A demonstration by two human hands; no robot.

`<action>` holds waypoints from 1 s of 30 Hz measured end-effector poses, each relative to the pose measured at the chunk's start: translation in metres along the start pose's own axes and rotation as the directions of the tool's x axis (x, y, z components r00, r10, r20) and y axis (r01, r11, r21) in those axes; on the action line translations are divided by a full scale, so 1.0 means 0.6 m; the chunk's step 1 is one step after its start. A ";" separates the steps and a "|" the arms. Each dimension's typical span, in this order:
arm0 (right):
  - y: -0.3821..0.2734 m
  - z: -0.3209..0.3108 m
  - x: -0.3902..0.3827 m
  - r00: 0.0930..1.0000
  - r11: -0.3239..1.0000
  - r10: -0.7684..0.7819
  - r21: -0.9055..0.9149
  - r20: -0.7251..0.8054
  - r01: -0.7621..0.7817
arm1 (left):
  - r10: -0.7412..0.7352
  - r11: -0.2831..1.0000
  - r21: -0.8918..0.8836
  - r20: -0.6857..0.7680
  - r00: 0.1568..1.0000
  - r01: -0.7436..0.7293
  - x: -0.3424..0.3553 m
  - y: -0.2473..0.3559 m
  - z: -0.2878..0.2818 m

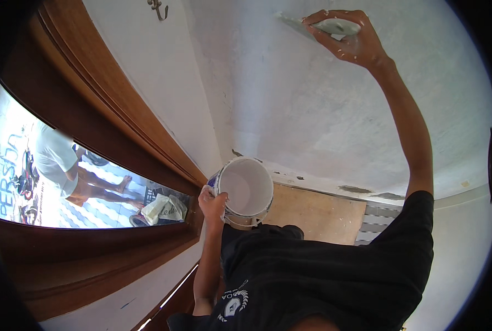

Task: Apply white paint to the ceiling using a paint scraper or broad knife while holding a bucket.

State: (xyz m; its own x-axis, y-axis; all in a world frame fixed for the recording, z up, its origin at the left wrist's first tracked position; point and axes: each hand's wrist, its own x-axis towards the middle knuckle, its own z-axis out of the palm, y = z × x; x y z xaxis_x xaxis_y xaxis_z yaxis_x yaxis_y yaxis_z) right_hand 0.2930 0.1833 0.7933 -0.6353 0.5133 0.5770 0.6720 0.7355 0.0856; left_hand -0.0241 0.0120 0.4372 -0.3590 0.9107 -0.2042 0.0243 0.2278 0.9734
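Observation:
At the upper right, my right hand [362, 47] grips a putty knife [337, 26] by its pale handle. Its blade points left and lies close to or against the grey-white plastered wall [312, 110]; contact is hard to make out. White specks dot the fingers. Lower down, my left hand [213, 205] is closed on the left side of a white bucket [258, 179], with the thumb near the rim. The inside looks whitish, and how full it is cannot be judged. White smears mark the left fingers too.
A brown wooden door frame [119, 105] runs along the left. Through the opening, a person [58, 151] in a light shirt is outside, near a pale bag [166, 209]. A metal hook [159, 9] is fixed above. Below the wall lies a tan board [318, 212] beside patterned tiles [377, 220].

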 end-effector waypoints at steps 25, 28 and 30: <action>-0.089 0.051 0.058 0.989 0.958 0.092 0.259 0.113 -0.119 | -0.009 0.996 0.087 0.007 1.000 0.009 0.011 0.005 -0.008; -0.105 0.184 0.013 0.953 0.902 0.095 0.380 0.286 -0.204 | -0.034 0.987 0.159 0.018 0.999 0.031 0.013 -0.002 -0.010; -0.072 0.250 -0.006 0.964 0.972 0.048 0.212 0.262 -0.106 | -0.043 0.986 0.161 0.020 0.999 0.039 0.010 0.002 -0.006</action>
State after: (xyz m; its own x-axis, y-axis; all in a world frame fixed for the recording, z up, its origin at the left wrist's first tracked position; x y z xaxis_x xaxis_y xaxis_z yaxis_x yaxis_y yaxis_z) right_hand 0.2094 0.2156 0.6657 -0.6799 0.6456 0.3477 0.6394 0.7541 -0.1500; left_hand -0.0298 0.0165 0.4373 -0.3414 0.9067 -0.2475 0.1605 0.3157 0.9352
